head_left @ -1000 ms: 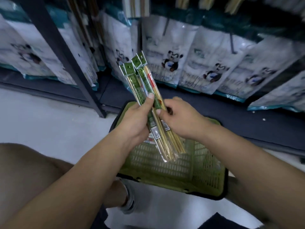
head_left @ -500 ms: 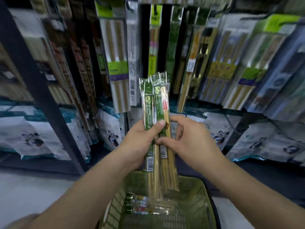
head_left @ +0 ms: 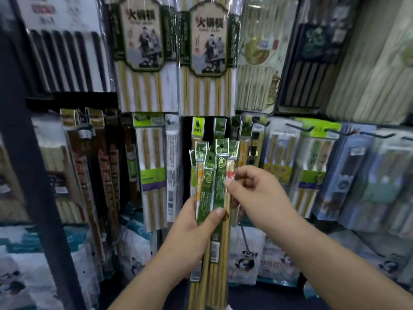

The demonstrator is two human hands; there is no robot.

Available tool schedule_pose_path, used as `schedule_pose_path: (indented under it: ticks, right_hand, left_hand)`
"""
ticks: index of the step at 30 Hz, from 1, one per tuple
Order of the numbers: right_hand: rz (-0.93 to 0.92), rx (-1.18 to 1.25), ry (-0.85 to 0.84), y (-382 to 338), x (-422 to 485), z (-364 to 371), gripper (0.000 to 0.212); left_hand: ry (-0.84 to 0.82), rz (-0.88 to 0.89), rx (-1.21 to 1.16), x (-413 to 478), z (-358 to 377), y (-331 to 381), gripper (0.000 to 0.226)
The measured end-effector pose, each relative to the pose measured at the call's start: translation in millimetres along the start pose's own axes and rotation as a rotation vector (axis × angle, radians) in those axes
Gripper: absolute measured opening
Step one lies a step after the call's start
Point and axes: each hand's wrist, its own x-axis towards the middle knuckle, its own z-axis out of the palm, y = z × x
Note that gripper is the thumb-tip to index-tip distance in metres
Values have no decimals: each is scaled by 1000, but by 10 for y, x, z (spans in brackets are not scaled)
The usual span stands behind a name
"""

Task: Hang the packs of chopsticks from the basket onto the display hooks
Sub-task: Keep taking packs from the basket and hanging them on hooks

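Packs of chopsticks (head_left: 212, 182): a bundle of several is held upright in front of the display, level with the lower row of display hooks (head_left: 298, 127), near them but not yet on any. Change noted: one second ago the bundle was over the basket with the view turned down at the floor. It has since been raised and the view has lifted to the shelving, so the basket is now out of sight. Judgement: the fetching step is finished and the hanging step is about to begin. Left hand (head_left: 190, 238) grips the bundle round its middle, thumb across the front. Right hand (head_left: 252, 191) has shifted up from the middle of the bundle and now pinches the upper part of the right-most packs, apparently to separate one. Condition of the packs: narrow clear sleeves, green printed headers fanned apart at the top, a punched hang-hole visible in at least two headers, pale bamboo sticks below, white barcode labels low on the front. Hanging packs (head_left: 220, 126) with the same green headers sit directly behind the bundle, the likely destination
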Motion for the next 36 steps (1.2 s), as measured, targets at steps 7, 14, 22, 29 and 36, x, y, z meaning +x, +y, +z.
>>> schedule_pose_path:
  ticks: [7,14,22,29,36]
  right_hand:
    - [-37,27,-26,-90,215,71,27]
    - [6,62,3,-142,368,171,7]
    - [12,119,113,-281,539,173,25]
    - [45,181,164,-318,580,210,31]
    - [56,124,192,-281,606,213,36]
  left_hand:
    - [76,8,27,92,-8,52,17]
    - [155,4,-34,136,-82,78,88]
    - [249,-43,17,153,-197,43,67]
    - [242,-24,65,46,-217,111,113]
    - [256,-27,106,49,-263,58,76]
